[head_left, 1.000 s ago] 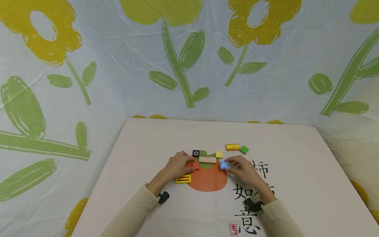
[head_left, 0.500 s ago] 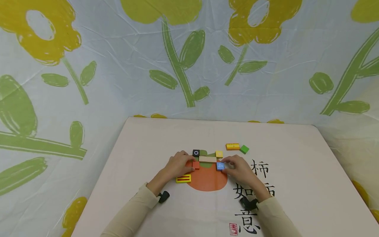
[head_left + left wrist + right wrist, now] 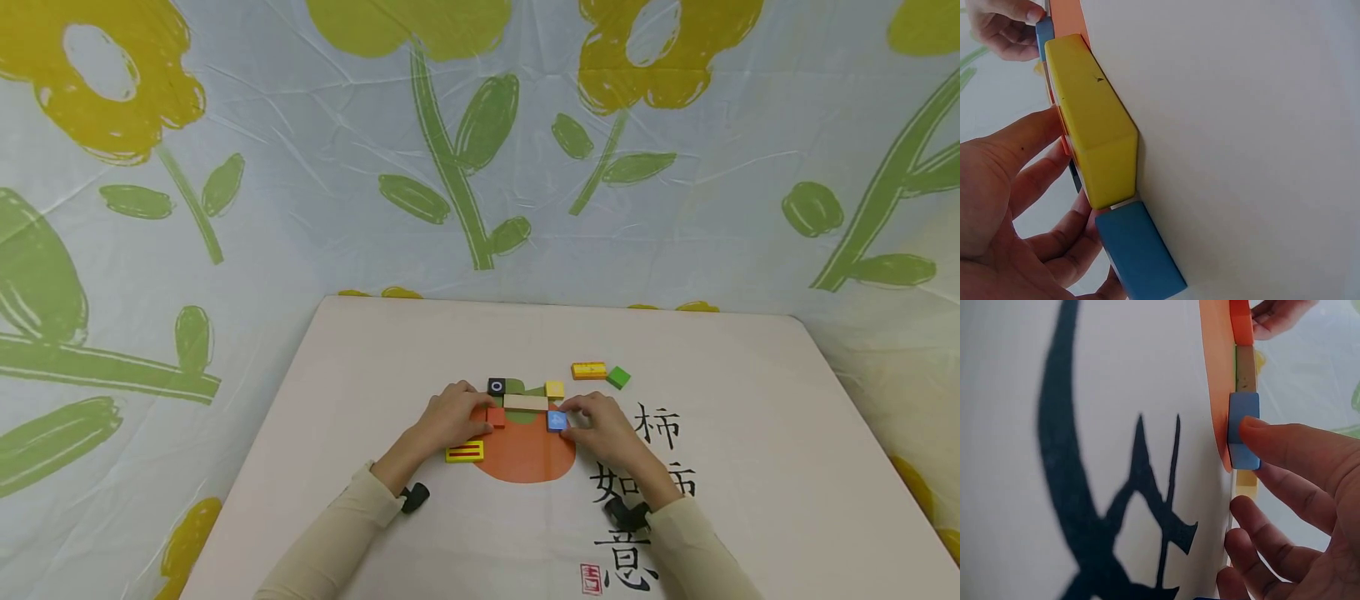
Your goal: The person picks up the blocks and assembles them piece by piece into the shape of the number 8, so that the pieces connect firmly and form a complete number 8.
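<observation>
My left hand (image 3: 448, 417) pinches a small red block (image 3: 496, 417) between thumb and finger, on the left of an orange persimmon picture (image 3: 525, 457). With thumb and fingers, my right hand (image 3: 609, 427) grips a blue block (image 3: 557, 421) at the picture's right side. A plain wooden plank (image 3: 526, 403) lies between and just behind these two. Behind its ends sit a black block with a white ring (image 3: 497, 387) and a pale yellow block (image 3: 554, 389). Close to the left hand lies a yellow block with red stripes (image 3: 465, 452); in the left wrist view another blue block (image 3: 1140, 250) adjoins it.
A long orange-yellow block (image 3: 588, 371) and a green block (image 3: 618, 377) lie farther back on the right. Black brush characters (image 3: 632, 562) and a red seal (image 3: 591, 579) are printed on the white table cover (image 3: 360, 350). A flower-patterned cloth (image 3: 300, 125) hangs behind.
My right hand has moved left with the blue block, up near the right end of the wooden plank. The left hand keeps its place on the red block.
</observation>
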Demonstrator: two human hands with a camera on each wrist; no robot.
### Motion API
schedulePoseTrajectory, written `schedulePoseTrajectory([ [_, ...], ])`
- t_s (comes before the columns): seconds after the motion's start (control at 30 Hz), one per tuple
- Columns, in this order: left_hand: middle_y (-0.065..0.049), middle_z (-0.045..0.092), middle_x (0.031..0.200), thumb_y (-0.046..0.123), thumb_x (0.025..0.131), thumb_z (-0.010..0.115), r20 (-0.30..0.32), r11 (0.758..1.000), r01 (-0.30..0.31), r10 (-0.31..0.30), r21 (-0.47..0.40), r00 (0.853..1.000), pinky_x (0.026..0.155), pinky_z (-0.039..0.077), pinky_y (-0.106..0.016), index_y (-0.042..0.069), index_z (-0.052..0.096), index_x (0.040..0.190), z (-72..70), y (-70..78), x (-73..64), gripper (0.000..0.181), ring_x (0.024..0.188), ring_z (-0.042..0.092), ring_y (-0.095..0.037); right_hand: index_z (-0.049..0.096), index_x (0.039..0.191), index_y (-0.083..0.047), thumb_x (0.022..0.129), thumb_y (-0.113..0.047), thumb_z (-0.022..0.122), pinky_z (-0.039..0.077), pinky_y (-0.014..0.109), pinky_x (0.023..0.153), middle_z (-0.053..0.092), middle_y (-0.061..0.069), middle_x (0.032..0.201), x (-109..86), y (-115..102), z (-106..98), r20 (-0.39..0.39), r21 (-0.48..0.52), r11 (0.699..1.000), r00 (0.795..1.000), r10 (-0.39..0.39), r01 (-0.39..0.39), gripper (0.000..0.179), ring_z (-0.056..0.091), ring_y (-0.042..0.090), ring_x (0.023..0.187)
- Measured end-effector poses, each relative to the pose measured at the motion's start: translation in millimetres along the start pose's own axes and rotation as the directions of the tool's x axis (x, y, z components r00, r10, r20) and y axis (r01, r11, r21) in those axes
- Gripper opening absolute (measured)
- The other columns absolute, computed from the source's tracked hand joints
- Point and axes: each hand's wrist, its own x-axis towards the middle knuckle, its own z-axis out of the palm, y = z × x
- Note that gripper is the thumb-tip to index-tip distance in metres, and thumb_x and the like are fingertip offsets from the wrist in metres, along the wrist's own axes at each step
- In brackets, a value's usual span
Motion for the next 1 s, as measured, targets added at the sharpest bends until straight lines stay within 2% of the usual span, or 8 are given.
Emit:
schedulePoseTrajectory([
  [0.33,-0.007,0.058,0.123,0.034,0.09,0.075,0.009,1.0,-0.001,0.001,0.001,1.0,0.083,0.044,-0.048,0.022,0.07,0.122,1.3,-1.6,0.7,0.034,0.11,0.052,-0.025,0.074,0.109,-0.015,0.084,-0.01,0.08,0.045,0.046,0.086,0.062,0.008,0.111,0.6,1.4,2.5,0.003,-0.005,1.0,1.0,0.026,-0.026,0.026,0.053,0.027,0.1],
  [1.0,-0.007,0.057,0.122,0.035,0.091,0.074,0.023,1.0,-0.014,0.013,0.027,1.0,0.082,0.043,-0.046,0.021,0.069,0.124,-0.9,-0.8,1.1,0.036,0.111,0.05,-0.023,0.074,0.107,-0.015,0.084,-0.009,0.08,0.045,0.047,0.086,0.062,0.009,0.111,-0.1,-2.5,0.6,-0.002,-0.006,1.0,1.0,0.024,-0.024,0.024,0.053,0.028,0.101],
])
